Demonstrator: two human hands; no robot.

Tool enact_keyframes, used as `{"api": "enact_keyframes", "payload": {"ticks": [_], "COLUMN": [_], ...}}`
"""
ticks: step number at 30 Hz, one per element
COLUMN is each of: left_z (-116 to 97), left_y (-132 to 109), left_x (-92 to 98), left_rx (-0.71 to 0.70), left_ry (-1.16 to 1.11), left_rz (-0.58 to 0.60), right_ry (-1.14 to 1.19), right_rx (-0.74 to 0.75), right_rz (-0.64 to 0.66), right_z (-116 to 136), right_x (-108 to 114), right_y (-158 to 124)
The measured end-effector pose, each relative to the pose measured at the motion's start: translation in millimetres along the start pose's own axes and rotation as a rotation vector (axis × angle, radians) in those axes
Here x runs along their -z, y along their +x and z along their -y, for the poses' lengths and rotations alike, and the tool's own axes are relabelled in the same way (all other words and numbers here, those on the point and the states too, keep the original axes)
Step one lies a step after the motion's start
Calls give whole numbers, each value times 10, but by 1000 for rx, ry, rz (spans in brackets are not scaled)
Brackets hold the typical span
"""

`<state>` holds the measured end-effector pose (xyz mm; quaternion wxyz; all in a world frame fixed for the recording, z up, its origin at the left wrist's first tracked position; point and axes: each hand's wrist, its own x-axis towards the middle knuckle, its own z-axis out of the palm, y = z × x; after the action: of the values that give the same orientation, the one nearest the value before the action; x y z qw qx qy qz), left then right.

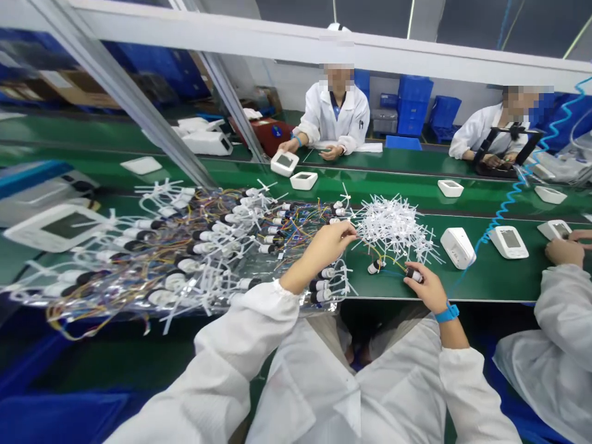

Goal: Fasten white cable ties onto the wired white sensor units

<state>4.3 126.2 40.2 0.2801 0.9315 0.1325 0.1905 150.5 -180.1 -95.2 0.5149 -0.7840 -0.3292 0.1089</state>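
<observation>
The right hand (430, 288) held a black-and-white cylindrical component (414, 275) between thumb and fingers, just above the near edge of the green work surface (365, 288). A second cylindrical component (376, 266) lay to its left on the same surface, with yellow wires (380, 254) running between the two. The left hand (326, 246) was positioned at the left edge of a pile of white plastic strips (393, 223), thumb and index finger close together; whether they gripped anything could not be determined. Wired pump assemblies (203, 248) covered the area to the left, over clear plastic sheeting (261, 266). To the right of the pile stood a white-cased unit (457, 248) and a display unit (509, 242), beside a coiled blue hose (499, 213).
</observation>
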Motion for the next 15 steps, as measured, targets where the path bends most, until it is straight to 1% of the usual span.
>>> {"api": "enact_keyframes", "payload": {"ticks": [2,3,4,5,6,7,8,9,10,12,13,14,15], "left_z": [-114,-191,-269,-336,-377,-381,-340,-250,-116,242,437,621,784], "left_y": [-235,-418,-643,-901,-1183,-1479,-1779,-2074,-2356,-2850,-3047,-3202,-3310], "left_x": [75,109,128,124,91,26,-73,-200,-349,-674,-830,-972,-1093], "left_rx": [-100,-163,-220,-276,-338,-386,-390,-340,-250,18,162,300,411], "left_ry": [11,-13,-63,-130,-209,-283,-337,-352,-322,-165,-71,25,93], "left_rz": [-118,-171,-190,-148,-71,17,92,140,150,47,-37,-123,-152], "right_ry": [-12,-22,-32,-43,-54,-68,-83,-97,-111,-129,-134,-136,-138], "right_rx": [4,10,18,29,42,57,73,89,104,117,113,101,84], "right_rz": [4,5,1,-5,-12,-23,-33,-41,-44,-35,-24,-15,-10], "right_z": [8,14,22,32,45,61,78,97,115,145,157,166,173], "right_x": [15,20,23,22,17,8,-5,-21,-38,-70,-83,-93,-99], "right_y": [-23,-37,-52,-66,-79,-89,-96,-100,-99,-91,-84,-79,-75]}}
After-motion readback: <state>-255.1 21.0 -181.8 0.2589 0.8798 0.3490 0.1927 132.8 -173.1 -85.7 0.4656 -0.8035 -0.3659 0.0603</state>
